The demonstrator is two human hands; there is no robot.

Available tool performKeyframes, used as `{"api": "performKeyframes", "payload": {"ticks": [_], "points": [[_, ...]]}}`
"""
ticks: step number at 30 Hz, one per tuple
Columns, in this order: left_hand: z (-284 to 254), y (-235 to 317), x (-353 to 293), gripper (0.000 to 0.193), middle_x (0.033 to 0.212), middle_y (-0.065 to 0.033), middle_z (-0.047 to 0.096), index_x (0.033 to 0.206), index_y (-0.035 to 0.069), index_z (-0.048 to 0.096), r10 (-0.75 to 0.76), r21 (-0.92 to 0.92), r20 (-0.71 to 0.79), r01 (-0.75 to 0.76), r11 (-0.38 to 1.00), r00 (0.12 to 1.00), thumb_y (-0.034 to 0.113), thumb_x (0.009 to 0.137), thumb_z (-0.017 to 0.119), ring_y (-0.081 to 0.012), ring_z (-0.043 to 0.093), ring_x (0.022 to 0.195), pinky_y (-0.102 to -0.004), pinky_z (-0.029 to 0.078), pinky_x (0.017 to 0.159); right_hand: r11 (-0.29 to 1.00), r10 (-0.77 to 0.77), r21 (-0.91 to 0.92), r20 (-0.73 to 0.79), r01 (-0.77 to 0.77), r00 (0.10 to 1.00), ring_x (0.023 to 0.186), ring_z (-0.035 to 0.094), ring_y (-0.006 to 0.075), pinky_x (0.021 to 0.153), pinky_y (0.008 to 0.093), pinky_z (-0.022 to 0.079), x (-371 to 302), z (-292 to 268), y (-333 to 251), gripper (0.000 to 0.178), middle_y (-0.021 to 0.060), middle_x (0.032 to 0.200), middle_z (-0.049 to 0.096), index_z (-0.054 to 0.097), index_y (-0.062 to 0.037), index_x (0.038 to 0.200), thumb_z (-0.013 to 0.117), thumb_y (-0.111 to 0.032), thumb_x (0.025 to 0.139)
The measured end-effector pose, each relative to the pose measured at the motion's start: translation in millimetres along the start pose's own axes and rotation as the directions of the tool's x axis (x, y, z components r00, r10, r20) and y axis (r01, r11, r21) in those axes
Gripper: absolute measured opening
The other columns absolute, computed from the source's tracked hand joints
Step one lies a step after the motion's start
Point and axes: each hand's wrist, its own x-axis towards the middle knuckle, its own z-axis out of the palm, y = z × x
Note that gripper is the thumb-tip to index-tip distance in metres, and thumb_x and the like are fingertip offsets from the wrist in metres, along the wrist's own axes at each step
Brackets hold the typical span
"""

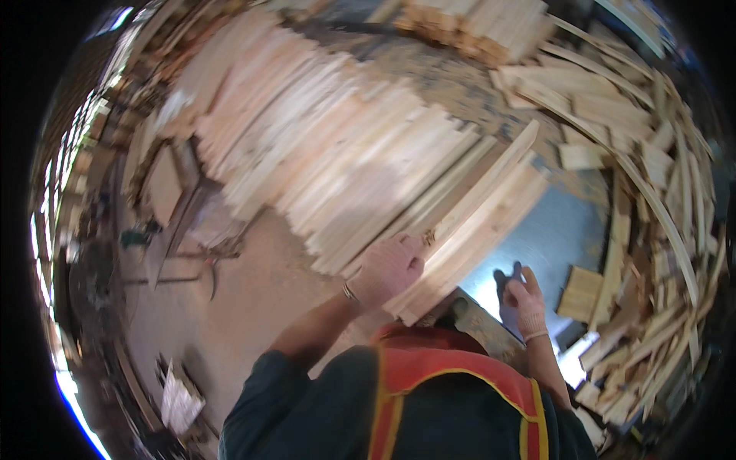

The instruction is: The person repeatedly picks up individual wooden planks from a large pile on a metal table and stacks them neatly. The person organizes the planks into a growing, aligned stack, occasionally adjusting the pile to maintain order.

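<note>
I judge the planks (337, 130) laid out and the boards (484, 218) along the metal table (571, 222) remaining, my left hand (387, 270) curled against those boards, my right hand (524, 303) over the table, either grip unclear.

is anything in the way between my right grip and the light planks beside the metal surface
Nothing visible: between the right grip and the light planks, only the shiny metal surface shows. The left grip is at the planks' opposite side, so it isn't in between.
</note>
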Motion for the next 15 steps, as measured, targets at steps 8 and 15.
{"api": "performKeyframes", "payload": {"ticks": [8,15], "points": [[-130.4,-226.2,-4.8,0.03,0.115,-0.0134,0.065,0.133,0.01,0.054,-0.547,0.698,-0.093,0.446,0.56,0.832,0.023,0.107,0.05,-0.0216,0.071,0.09,-0.0383,0.06,0.068,0.939,0.137,-0.336,0.165,-0.075,0.977,0.064,0.052,0.0112,0.053,0.0298,0.045,-10.4,126.8,7.2,0.085,0.0027,0.089,0.06,0.029,-0.0174,0.158,0.081,-0.035,0.093],[-108.8,-329.3,-90.2,0.056,0.13,-0.0071,0.061,0.152,0.01,0.047,-0.166,0.442,-0.777,0.714,0.543,0.607,0.014,0.098,0.059,-0.0285,0.058,0.124,-0.0459,0.046,0.104,0.926,0.069,-0.377,0.103,-0.025,0.992,0.088,0.062,0.0181,0.074,0.0359,0.056,2.0,120.7,40.6,0.095,0.0078,0.11,0.065,0.022,-0.0162,0.162,0.082,-0.037,0.092]]}}
